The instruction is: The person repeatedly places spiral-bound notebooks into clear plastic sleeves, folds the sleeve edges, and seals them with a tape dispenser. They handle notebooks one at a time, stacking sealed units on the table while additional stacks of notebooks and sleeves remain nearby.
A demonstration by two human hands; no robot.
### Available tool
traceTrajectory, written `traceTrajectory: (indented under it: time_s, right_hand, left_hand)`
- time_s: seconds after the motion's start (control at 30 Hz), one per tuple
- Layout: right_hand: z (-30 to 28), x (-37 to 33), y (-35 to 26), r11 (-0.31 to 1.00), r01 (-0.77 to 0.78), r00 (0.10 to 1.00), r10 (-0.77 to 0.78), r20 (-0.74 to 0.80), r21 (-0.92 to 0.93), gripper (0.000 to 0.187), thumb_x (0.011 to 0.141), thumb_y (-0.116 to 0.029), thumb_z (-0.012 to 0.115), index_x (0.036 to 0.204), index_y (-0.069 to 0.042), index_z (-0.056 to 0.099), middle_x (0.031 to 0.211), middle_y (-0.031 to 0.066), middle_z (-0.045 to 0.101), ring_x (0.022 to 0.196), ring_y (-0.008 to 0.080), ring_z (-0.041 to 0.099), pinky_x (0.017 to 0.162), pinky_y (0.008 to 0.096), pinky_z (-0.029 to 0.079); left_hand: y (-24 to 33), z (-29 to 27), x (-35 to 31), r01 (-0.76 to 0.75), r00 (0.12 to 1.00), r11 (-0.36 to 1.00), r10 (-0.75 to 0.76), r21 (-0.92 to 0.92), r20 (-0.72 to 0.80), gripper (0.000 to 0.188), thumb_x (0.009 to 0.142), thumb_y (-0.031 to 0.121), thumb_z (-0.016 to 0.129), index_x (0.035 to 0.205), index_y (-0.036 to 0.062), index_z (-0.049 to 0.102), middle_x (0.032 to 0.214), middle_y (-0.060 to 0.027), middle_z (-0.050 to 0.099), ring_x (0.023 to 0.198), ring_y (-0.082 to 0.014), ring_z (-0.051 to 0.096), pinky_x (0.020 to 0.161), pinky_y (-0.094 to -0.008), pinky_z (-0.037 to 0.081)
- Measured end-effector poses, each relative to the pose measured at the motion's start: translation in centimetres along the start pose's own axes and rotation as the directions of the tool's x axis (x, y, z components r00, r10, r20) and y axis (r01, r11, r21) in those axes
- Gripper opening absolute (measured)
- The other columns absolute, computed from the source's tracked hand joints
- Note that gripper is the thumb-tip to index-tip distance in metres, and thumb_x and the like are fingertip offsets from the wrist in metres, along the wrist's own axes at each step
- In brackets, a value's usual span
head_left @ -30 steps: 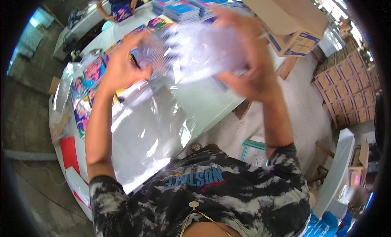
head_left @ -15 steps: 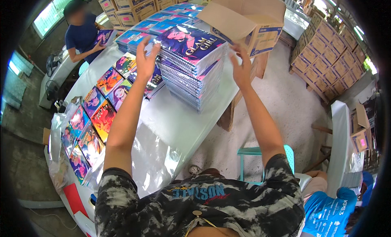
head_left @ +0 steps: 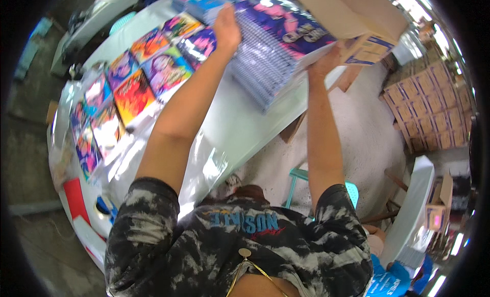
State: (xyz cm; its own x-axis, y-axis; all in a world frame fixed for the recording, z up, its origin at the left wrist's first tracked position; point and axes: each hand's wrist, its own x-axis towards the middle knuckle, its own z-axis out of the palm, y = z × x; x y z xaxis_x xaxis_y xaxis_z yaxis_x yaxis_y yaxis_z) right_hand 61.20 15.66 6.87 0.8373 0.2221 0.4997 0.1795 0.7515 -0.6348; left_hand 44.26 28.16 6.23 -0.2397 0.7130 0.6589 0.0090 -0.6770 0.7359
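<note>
A tall stack of spiral-bound notebooks (head_left: 278,29) with purple illustrated covers stands on the table between my hands. My left hand (head_left: 227,30) lies along its left side near the top, fingers stretched and pressed together. Against the right side, near the top corner, rests my right hand (head_left: 325,62); its fingers are blurred but look extended. Left of the stack, colourful illustrated books (head_left: 135,98) lie in rows on the pale, plastic-covered table (head_left: 232,138). More blue-covered notebooks (head_left: 201,3) are piled behind my left hand.
An open cardboard box (head_left: 367,49) stands just beyond my right hand, flap raised. Stacked cartons (head_left: 429,103) fill the right background. A turquoise stool (head_left: 294,187) stands by the table. A red sheet (head_left: 76,197) lies at the table's left end. Someone in a blue shirt (head_left: 390,281) is at lower right.
My hands have come in from beside the stack to its left and right sides. The whole view has shifted, so the stack sits higher and the person at upper left is mostly out of frame.
</note>
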Motion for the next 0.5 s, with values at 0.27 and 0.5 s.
traceTrajectory:
  time_s: [0.27,0.5]
  right_hand:
    - [-8.6,-22.4,-1.0,0.733,0.108,0.922,0.179,0.344,-0.672,0.040,0.087,-0.019,0.056,0.120,0.003,0.046,0.121,0.0157,0.047,0.115,0.0273,0.041,0.099,0.0376,0.031]
    - [-9.0,-35.8,-5.1,0.519,0.654,0.180,0.600,0.780,-0.550,0.057,0.086,-0.049,0.049,0.135,-0.020,0.042,0.145,0.0101,0.030,0.135,0.0337,0.021,0.107,0.0506,0.011]
  left_hand:
    - [1.0,-25.3,-9.2,0.096,0.956,0.874,-0.215,0.476,0.201,0.042,0.086,0.037,0.058,0.112,0.0033,0.057,0.112,-0.0175,0.056,0.109,-0.0321,0.047,0.096,-0.0411,0.033]
    - [6.9,-54.9,-23.5,0.447,0.835,0.292,-0.476,0.846,-0.277,0.037,0.084,0.022,0.062,0.112,0.0006,0.054,0.109,-0.0172,0.057,0.101,-0.0296,0.054,0.091,-0.0378,0.040]
